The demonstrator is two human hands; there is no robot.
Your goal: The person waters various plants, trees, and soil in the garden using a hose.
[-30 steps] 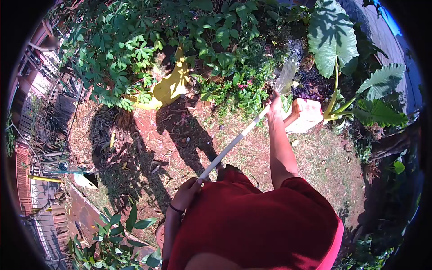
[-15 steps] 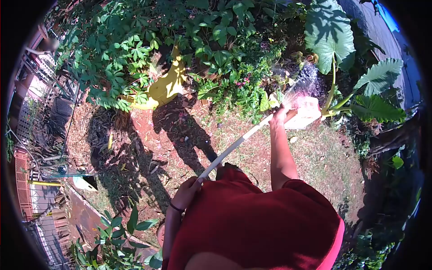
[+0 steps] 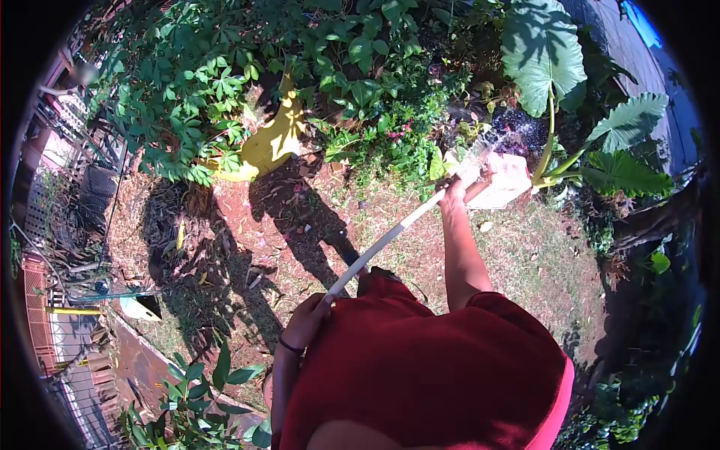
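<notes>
A pale hose runs diagonally upward from my waist toward the plants. My right hand is closed round its far end, where water fans out over the leaves. My left hand, with a dark band at the wrist, is closed on the hose close to my red shirt. Just beyond my right hand, a white and reddish block-like object sits on the ground, its kind unclear. Small pink flowers grow among low green plants to the left of the spray.
Large-leaved plants stand at the upper right beside a wall. A yellow sheet-like object lies under the bushes. Dry grass and bare soil cover the ground. A leafy plant is at the lower left.
My right hand and the hose end have shifted slightly left. The spray has become less dense and now reaches the leaves lower down. My left hand stays near the shirt.
</notes>
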